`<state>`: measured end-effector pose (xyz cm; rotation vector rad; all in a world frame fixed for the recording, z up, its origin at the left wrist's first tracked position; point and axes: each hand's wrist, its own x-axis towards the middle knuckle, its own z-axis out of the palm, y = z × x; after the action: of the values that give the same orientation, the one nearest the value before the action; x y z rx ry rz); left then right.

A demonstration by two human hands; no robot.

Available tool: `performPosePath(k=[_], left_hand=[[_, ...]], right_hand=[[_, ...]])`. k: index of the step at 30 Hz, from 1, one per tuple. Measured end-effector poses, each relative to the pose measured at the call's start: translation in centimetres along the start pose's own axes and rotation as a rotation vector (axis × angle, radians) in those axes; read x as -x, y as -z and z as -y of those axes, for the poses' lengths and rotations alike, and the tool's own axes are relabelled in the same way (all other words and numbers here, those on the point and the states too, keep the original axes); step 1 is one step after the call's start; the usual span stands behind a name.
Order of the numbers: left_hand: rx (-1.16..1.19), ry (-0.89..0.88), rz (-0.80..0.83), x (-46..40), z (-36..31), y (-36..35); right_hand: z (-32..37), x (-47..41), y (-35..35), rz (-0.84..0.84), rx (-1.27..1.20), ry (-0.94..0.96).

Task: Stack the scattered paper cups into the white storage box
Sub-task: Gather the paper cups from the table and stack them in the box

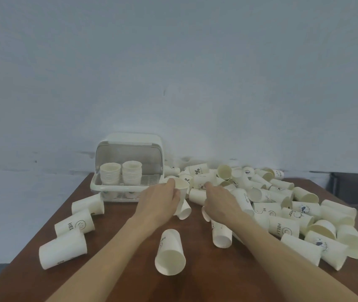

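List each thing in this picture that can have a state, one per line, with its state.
storage box: lid open, two cup stacks inside
left hand: grips an upright cup
right hand: reaching into the pile, grip unclear
loose cups: mostly on their sides

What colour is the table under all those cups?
Dark reddish-brown, like wood. The table shows best in the head view, between the two forearms.

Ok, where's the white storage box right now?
In the head view the white storage box sits at the table's far left, lid raised, two cup stacks inside, just left of the left hand.
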<state>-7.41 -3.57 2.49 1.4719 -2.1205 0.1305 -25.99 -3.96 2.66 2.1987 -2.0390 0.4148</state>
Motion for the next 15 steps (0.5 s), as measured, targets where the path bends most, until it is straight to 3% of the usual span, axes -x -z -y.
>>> performPosePath(k=[15], left_hand=[[0.042,-0.031,-0.033,-8.1,-4.7,-4.5]], right_hand=[[-9.1,-7.3,1.0,-0.051,0.054,-0.004]])
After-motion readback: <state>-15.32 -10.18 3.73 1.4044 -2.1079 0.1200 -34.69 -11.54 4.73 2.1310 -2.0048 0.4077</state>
